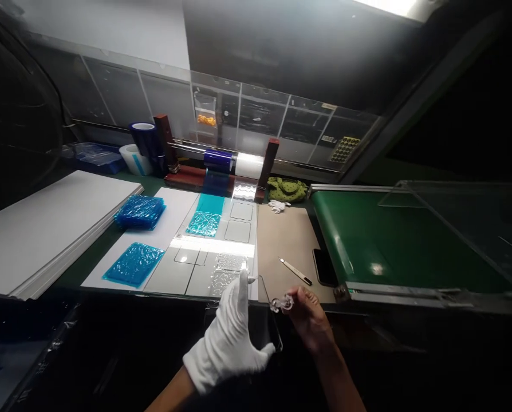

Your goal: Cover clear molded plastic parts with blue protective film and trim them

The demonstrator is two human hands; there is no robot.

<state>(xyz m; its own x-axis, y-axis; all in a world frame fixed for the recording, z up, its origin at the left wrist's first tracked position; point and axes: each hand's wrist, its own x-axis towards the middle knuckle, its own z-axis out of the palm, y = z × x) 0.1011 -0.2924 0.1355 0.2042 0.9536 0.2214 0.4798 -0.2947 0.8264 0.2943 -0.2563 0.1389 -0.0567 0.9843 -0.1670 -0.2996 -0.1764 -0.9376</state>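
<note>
My left hand [232, 332], in a white glove, spans a thin clear panel [262, 286] with a dark edge line. Fingertips touch its far end and the thumb its near end. Bare, my right hand [310, 317] pinches a small clear round piece [287, 302] that looks like a suction cup, set against the panel's right edge; whether it sticks to the panel I cannot tell. A craft knife [295, 270] lies on the brown board [282, 237] just beyond. Left of it, clear film pieces [225, 274] rest on the marked white sheet [164, 280].
A stand holds a blue film roll [218, 160] and a white roll [249, 165]. Blue film stacks [140, 212] lie left, near thick white sheets [58, 223]. On the right are a phone [325, 267] and a green conveyor belt [389, 240]. A green pouch [287, 189] sits behind.
</note>
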